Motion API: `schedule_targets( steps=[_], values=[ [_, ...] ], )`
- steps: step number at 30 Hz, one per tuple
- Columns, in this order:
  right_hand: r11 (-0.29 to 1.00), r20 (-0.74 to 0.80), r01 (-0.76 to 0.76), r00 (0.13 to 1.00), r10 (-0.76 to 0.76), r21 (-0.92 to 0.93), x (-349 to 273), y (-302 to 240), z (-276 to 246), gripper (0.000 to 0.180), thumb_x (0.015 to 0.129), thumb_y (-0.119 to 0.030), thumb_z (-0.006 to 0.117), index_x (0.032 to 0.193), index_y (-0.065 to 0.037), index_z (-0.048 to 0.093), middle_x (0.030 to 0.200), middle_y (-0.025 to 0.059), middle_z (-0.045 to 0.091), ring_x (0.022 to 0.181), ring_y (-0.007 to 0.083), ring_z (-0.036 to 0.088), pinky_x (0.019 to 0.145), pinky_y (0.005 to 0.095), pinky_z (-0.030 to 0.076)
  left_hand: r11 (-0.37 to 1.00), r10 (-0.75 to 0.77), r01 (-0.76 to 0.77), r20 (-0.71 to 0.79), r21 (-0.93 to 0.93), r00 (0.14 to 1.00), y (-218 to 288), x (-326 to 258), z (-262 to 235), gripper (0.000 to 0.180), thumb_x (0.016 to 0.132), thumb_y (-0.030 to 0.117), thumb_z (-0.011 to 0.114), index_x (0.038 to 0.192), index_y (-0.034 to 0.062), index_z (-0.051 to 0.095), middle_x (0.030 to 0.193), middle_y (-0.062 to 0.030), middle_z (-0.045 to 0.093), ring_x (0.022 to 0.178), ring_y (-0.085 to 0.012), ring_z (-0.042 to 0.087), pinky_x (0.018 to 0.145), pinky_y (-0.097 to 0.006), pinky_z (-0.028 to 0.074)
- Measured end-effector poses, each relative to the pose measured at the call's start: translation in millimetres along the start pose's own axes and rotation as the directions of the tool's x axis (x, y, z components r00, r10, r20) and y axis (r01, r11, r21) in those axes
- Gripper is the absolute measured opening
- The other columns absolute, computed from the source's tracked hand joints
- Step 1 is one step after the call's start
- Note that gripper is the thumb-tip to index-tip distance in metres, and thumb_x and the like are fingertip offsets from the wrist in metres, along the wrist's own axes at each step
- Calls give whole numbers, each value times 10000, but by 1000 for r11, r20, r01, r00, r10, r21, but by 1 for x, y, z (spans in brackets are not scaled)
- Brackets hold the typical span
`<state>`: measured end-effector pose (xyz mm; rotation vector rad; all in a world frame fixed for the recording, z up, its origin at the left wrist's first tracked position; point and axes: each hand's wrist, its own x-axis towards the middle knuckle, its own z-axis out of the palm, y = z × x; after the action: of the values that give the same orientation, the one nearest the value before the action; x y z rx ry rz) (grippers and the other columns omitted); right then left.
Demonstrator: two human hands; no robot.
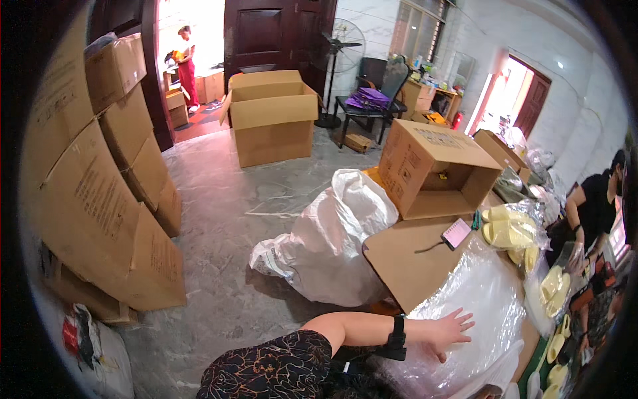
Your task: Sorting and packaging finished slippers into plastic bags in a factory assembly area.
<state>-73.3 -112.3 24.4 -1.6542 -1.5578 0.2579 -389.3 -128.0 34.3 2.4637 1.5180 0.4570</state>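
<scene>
My left hand lies palm down on a stack of clear plastic bags, its fingers spread and nothing held in them. A black watch sits on that wrist, and a black patterned sleeve covers the upper arm. Just beyond the bags is a flat brown cardboard sheet. On it rests a small flat pink-faced object with a dark cord. To the right of the bags are pale yellow slippers, some wrapped in clear plastic. My right hand does not show clearly; a small brownish patch at the lower edge cannot be made out.
An open carton lies on its side behind the cardboard. A white woven sack leans at the table's left. Cartons are stacked along the left, and another open carton stands on the floor. A co-worker in black is at the right.
</scene>
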Motion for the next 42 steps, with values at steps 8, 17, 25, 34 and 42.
schedule_targets(
  steps=[8, 17, 25, 34, 42],
  values=[
    [870, 10, 25, 999, -34, 492, -15, -36, -28, 254, 1000, -148, 540, 1066, 85, 618, 907, 59, 659, 840, 128, 558, 753, 275, 463, 992, -126, 126, -17, 6, 992, -21, 12, 20, 728, 811, 575, 652, 1431, 228, 489, 1558, -151, 344, 1471, -383, 222, 1195, -566, 104],
    [886, -89, 67, 996, -29, 458, -33, -24, -50, 206, 976, -150, 607, 919, 47, 607, 743, 18, 597, 719, 78, 487, 644, 250, 418, 976, -69, 33, -161, -217, 985, -12, 11, -1, 490, 949, 433, 577, 1366, 176, 560, 1484, -179, 438, 1414, -387, 338, 1165, -534, 236],
    [887, -57, 65, 997, -44, 458, -46, -27, -55, 165, 941, -120, 636, 962, 44, 629, 804, 67, 657, 737, 116, 564, 702, 283, 465, 1000, 12, -13, -151, -5, 988, -3, -9, -5, 454, 925, 325, 640, 1344, 164, 576, 1448, -153, 494, 1350, -365, 436, 1104, -440, 382],
    [825, 205, 476, 813, -544, 303, -64, -68, -63, 226, 712, -91, 758, 915, -37, 676, 831, 141, 647, 710, 343, 640, 631, 395, 522, 837, -134, 42, -131, -545, 982, -5, 15, -23, 386, 1022, 267, 461, 1322, 53, 576, 1333, -184, 588, 1275, -363, 513, 1102, -406, 376],
    [907, 332, 415, 848, -414, 71, -61, -68, -47, 189, 842, -187, 663, 851, -13, 589, 804, 155, 596, 718, 380, 608, 629, 455, 489, 693, -70, 55, 8, -719, 998, 8, 15, -50, 455, 1058, 282, 394, 1419, 22, 490, 1458, -130, 497, 1349, -210, 446, 1126, -326, 320]
  ],
)
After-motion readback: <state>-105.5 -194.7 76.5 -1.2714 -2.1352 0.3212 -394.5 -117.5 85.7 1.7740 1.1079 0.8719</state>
